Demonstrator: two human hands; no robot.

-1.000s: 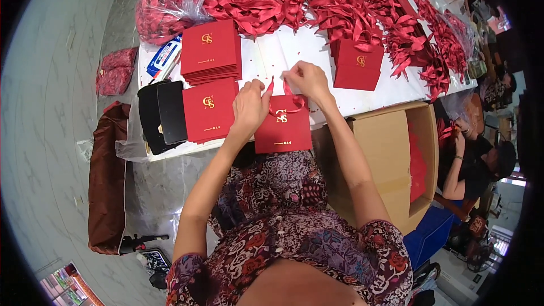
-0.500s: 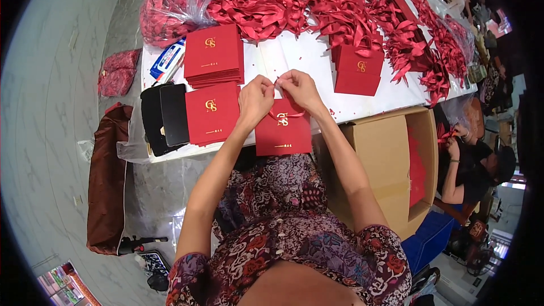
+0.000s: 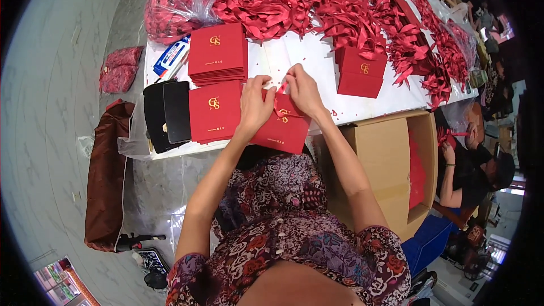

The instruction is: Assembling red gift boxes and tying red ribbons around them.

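Note:
A flat red gift bag (image 3: pixel 279 136) with a gold emblem lies tilted at the table's near edge, its lower part over my lap. A short red ribbon (image 3: pixel 280 101) rises from its upper side. My right hand (image 3: pixel 305 92) pinches the ribbon's upper end between thumb and fingertips. Over the bag's left upper corner, my left hand (image 3: pixel 256 105) is curled, thumb against the ribbon; its fingertips are partly hidden. Just left sits a low stack of red bags (image 3: pixel 212 116), and behind it a taller stack (image 3: pixel 215 54).
Heaps of red ribbon (image 3: pixel 263 5) spread over the back of the white table (image 3: pixel 277 54). More ribboned bags (image 3: pixel 362 73) lie right. A black flat case (image 3: pixel 177 112) is at left, a cardboard box (image 3: pixel 379 164) at right. A co-worker (image 3: pixel 476 173) handles red ribbon beyond the box.
My hands have drawn slightly apart, the right one upward with the ribbon. The bag has turned from straight to tilted, and the ribbon between my hands shows more.

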